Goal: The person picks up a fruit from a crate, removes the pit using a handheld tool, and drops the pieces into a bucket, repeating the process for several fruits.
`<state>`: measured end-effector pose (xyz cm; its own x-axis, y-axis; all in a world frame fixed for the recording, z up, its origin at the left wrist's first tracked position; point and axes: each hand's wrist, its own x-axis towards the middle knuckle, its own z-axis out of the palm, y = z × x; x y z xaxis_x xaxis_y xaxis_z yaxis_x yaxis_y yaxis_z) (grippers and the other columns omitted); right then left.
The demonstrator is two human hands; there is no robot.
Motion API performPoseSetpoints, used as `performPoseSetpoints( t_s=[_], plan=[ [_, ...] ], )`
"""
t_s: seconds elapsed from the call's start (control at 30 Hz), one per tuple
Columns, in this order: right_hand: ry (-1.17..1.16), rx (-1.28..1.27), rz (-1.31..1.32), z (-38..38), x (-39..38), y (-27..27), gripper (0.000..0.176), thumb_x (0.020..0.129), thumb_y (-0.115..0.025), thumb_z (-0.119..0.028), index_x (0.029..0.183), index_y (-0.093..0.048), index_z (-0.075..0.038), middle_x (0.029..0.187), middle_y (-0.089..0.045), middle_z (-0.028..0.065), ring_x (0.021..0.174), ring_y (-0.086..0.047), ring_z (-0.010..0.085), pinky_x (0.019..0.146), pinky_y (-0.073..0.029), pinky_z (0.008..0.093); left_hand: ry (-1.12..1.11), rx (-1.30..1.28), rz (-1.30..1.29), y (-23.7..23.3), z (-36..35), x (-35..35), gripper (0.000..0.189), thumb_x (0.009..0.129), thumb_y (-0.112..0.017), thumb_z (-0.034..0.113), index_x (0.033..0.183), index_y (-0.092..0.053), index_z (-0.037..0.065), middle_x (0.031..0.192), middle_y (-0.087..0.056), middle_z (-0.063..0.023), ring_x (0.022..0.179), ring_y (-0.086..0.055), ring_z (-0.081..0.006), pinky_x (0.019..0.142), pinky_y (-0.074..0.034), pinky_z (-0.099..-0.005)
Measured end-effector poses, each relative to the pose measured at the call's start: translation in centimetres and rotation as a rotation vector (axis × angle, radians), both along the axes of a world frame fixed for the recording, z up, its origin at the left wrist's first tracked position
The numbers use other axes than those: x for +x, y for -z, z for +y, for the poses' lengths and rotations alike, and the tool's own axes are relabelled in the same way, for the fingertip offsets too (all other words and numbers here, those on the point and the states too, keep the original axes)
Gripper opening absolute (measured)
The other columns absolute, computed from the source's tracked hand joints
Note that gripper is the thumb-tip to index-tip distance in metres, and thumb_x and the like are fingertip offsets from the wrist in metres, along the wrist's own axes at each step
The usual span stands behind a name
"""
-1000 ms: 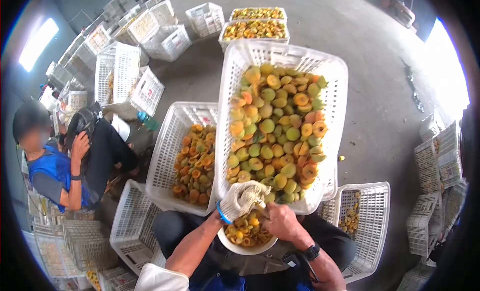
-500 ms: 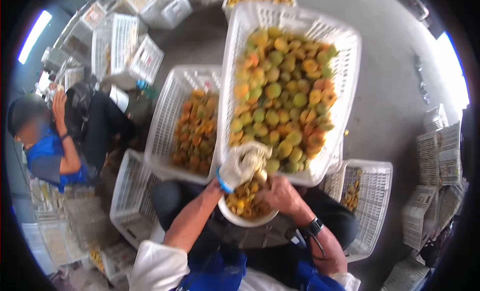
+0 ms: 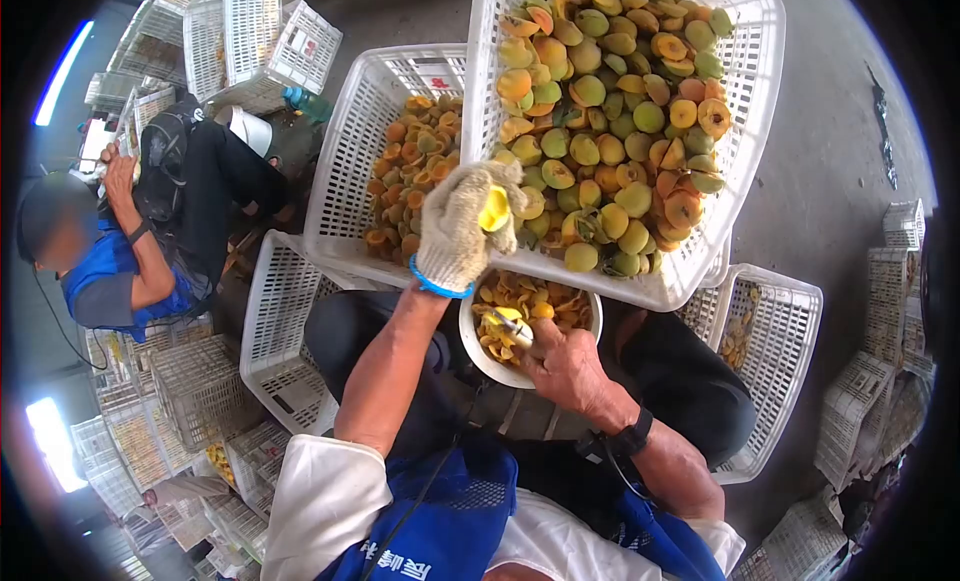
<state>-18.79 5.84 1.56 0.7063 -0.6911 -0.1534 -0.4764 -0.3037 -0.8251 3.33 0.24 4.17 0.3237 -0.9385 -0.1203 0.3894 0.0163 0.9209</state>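
My left hand (image 3: 465, 226), in a knitted glove with a blue wristband, is closed around a fruit half (image 3: 494, 209) whose bright yellow cut face shows. It is above the front edge of a white crate (image 3: 625, 281) of halved green-orange fruit (image 3: 610, 131) that look like apricots or small peaches. Over a white bowl (image 3: 512, 376) of yellow-orange scraps (image 3: 550, 299), my bare right hand (image 3: 565, 366) grips a small metal tool (image 3: 512, 327). A yellow piece lies by its tip. The tool's exact kind is hard to make out.
Behind on the left stands a second crate (image 3: 335, 181) with orange fruit halves. Further crates flank my legs, at left (image 3: 265, 351) and right (image 3: 775, 381). A co-worker in blue (image 3: 140, 271) sits at the left, near a white bucket (image 3: 248, 131). Stacked crates (image 3: 870, 411) line the right side.
My hands, close together over the bowl before, are now apart. The left has turned and risen with the fruit half; the tool in my right hand now shows. The whole view has shifted.
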Motion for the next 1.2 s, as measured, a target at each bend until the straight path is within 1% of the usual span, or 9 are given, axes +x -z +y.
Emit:
performPoseSetpoints(
  t_s=[0.23,0.3,0.33,0.43,0.5,0.63,0.83,1.0,1.2],
  plan=[
    [-0.107,-0.054,-0.111,0.0,-1.4,0.1,0.032,0.077,-0.077,-0.017,0.102,-0.063,-0.003,0.088,-0.068,0.0198,0.076,-0.067,0.0435,0.066,-0.054,0.053,-0.205,-0.086,-0.221,-1.4,0.2,5.1,0.032,0.106,-0.058,0.024,0.121,-0.067,-0.003,0.104,-0.075,-0.0112,0.087,-0.073,-0.0182,0.063,-0.059,-0.0292],
    [-0.126,-0.073,-0.101,-0.2,-1.4,-0.1,0.033,0.075,-0.078,-0.016,0.101,-0.063,-0.003,0.092,-0.068,0.0187,0.078,-0.068,0.0427,0.066,-0.055,0.0525,-0.27,0.196,-0.729,-2.1,0.2,6.5,0.032,0.103,-0.061,0.024,0.122,-0.068,-0.001,0.106,-0.076,-0.0151,0.092,-0.074,-0.0239,0.074,-0.06,-0.0356],
    [-0.103,-0.098,-0.054,-0.3,-1.5,-0.1,0.032,0.073,-0.078,-0.015,0.1,-0.063,-0.003,0.092,-0.068,0.0182,0.079,-0.068,0.0424,0.067,-0.055,0.0521,-0.366,0.037,-1.441,-1.3,-0.1,8.3,0.032,0.099,-0.066,0.022,0.123,-0.068,0.0,0.107,-0.075,-0.0206,0.095,-0.073,-0.0338,0.084,-0.058,-0.0435],
    [-0.036,-0.116,0.002,-0.7,-1.6,-0.3,0.03,0.074,-0.075,-0.013,0.098,-0.06,-0.003,0.091,-0.067,0.019,0.079,-0.067,0.0434,0.067,-0.054,0.0526,-0.518,0.301,-1.64,-1.0,0.8,8.8,0.03,0.095,-0.07,0.019,0.119,-0.07,0.002,0.107,-0.073,-0.0244,0.098,-0.07,-0.0417,0.09,-0.055,-0.0494],
    [0.079,-0.053,0.09,-1.2,-1.4,-1.0,0.03,0.076,-0.074,-0.012,0.1,-0.059,-0.002,0.09,-0.067,0.0221,0.079,-0.067,0.0458,0.067,-0.053,0.0542,-0.544,0.198,-1.648,-1.0,1.1,7.3,0.024,0.093,-0.073,0.015,0.114,-0.072,0.003,0.105,-0.073,-0.0208,0.095,-0.071,-0.0385,0.086,-0.057,-0.0482],
    [0.164,0.048,0.108,-1.6,-1.4,-0.6,0.027,0.083,-0.073,-0.014,0.1,-0.056,0.0,0.078,-0.068,0.026,0.077,-0.066,0.0492,0.068,-0.051,0.0574,-0.161,-0.171,-1.413,-1.1,0.4,2.0,0.016,0.091,-0.074,0.003,0.107,-0.073,0.001,0.101,-0.074,-0.0162,0.086,-0.074,-0.0299,0.078,-0.058,-0.0393],
    [0.202,0.101,-0.003,-2.1,-1.9,-0.5,0.026,0.084,-0.073,-0.013,0.1,-0.058,0.001,0.076,-0.067,0.0271,0.077,-0.066,0.0494,0.069,-0.052,0.0572,0.37,0.219,-0.505,-0.9,2.5,-1.2,0.023,0.101,-0.07,0.009,0.123,-0.072,0.001,0.108,-0.074,-0.0057,0.086,-0.068,-0.0115,0.074,-0.058,-0.0289],
    [0.178,0.076,0.082,-1.7,-1.8,0.2,0.028,0.081,-0.075,-0.013,0.1,-0.058,0.0,0.081,-0.069,0.0267,0.079,-0.067,0.0491,0.068,-0.053,0.0555,0.44,0.181,-0.45,-1.3,5.8,-2.4,0.026,0.1,-0.069,0.005,0.125,-0.07,-0.003,0.118,-0.076,-0.0113,0.108,-0.071,-0.0167,0.096,-0.057,-0.0311],
    [0.187,0.03,0.115,-0.4,-1.8,1.9,0.026,0.083,-0.074,-0.015,0.099,-0.056,-0.003,0.081,-0.068,0.0261,0.079,-0.067,0.0487,0.068,-0.053,0.0557,0.162,0.033,-0.829,1.5,8.4,-5.1,0.023,0.098,-0.07,0.004,0.12,-0.071,-0.001,0.111,-0.076,-0.0149,0.095,-0.074,-0.0204,0.084,-0.059,-0.0333]
  ],
)
